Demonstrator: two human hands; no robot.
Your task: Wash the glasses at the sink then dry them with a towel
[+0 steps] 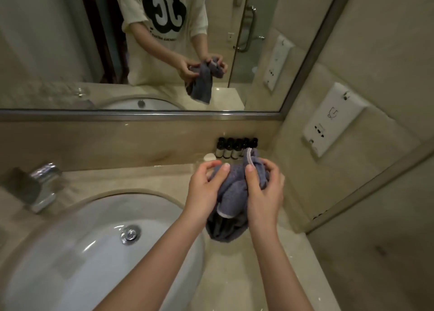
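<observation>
Over the counter, at 3 o'clock from the sink, left hand and right hand fingers grip a bunched towel (glass hidden, can't tell).

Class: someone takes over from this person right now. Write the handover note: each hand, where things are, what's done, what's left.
Left hand: grip on the towel.
Right hand: grip on the towel's other side.
Glass: presumably bundled inside; only a pale rim shows at the top.
Towel is held above the counter, right of the sink.
Done: washing, apparently.
Left: finish drying, set the glass down.
</observation>
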